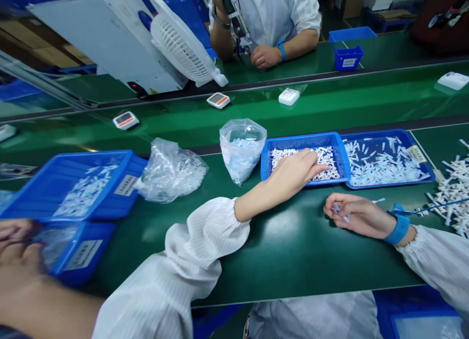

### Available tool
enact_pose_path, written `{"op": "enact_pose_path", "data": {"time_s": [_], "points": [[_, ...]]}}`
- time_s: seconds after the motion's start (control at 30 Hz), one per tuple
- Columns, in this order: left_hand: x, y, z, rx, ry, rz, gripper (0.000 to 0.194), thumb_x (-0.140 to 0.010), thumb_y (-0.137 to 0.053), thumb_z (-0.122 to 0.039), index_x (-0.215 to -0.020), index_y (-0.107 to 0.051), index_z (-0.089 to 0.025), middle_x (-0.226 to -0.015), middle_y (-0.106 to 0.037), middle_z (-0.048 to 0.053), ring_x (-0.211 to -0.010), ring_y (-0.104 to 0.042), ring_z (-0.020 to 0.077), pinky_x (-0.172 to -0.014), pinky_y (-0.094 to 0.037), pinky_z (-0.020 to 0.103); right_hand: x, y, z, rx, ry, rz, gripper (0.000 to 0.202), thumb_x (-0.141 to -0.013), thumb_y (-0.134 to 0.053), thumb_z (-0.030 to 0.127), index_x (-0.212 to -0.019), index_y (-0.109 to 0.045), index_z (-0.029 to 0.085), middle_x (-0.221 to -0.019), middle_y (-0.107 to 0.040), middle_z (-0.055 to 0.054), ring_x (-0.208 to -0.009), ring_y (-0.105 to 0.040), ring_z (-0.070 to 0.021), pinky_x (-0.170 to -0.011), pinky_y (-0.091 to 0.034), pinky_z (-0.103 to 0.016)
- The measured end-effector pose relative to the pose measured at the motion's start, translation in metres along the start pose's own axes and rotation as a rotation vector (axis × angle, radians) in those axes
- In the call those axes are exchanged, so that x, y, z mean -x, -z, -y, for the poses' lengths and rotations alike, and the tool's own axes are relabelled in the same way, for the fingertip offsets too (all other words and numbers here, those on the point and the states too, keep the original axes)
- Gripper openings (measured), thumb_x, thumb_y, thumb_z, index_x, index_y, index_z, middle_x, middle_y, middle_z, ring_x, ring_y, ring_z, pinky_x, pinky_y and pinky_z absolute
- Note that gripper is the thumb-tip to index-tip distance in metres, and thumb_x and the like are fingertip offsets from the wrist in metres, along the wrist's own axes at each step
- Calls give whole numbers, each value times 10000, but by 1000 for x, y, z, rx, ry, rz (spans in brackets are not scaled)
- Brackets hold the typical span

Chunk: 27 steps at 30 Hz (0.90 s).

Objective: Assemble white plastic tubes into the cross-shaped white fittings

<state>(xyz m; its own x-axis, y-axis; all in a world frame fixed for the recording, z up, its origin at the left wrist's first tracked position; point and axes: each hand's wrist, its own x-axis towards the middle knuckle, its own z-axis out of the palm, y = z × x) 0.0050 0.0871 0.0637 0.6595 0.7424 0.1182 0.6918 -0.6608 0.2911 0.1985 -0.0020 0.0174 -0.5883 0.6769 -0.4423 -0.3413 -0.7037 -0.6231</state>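
My left hand (293, 174) reaches over a blue tray (306, 182) of small white pieces (328, 158). Its fingers are bent together and closed, and whatever may be between them is hidden. Lower right, my right hand (361, 216) is turned partly palm up just above the green table. Its curled fingers hold several small pale plastic pieces (340, 213), and a blue wrist strap (399, 225) circles that wrist. A second blue tray (388, 184), with translucent pale-blue tubes (392, 165), adjoins the first. Left of them stands an open plastic bag (242, 153) of pale pieces.
A pile of white tube-like pieces (456, 192) lies far right. A clear bag (172, 170) and blue bins (120, 182) sit left, beside another person's hand (18, 246). Across the green belt (252, 102), which carries small white devices (289, 96), another person (271, 21) works near a fan (183, 41).
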Motion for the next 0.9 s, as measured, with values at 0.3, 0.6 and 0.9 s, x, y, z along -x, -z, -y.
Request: {"op": "enact_pose_path", "data": {"time_s": [0.3, 0.6, 0.9], "points": [[29, -14, -19, 299, -443, 32, 561, -904, -315, 2, -1450, -248, -107, -1102, -451, 129, -916, -495, 173, -844, -503, 312, -3, 4, -3, 59, 159, -11, 246, -785, -783, 321, -894, -651, 145, -855, -623, -37, -688, -503, -75, -586, -387, -195], [50, -42, -8, 434, -375, 47, 427, -1024, -340, -232, -1449, -351, -189, -927, -599, 45, -825, -581, 144, -784, -496, 242, 1, 4, 8, 162, 238, -91, 321, -813, -745, 387, -942, -547, 171, -701, -587, 27, -447, -375, -35, -388, -181, -202], [77, -65, -20, 606, -86, 166, 277, -1010, -392, -435, -1059, -503, -186, -942, -706, 64, -814, -683, 172, -725, -494, 266, 0, 7, 5, 334, 115, -54, 360, -891, -627, 502, -896, -505, 164, -641, -632, 23, -355, -322, -11, -376, -139, -204]]}}
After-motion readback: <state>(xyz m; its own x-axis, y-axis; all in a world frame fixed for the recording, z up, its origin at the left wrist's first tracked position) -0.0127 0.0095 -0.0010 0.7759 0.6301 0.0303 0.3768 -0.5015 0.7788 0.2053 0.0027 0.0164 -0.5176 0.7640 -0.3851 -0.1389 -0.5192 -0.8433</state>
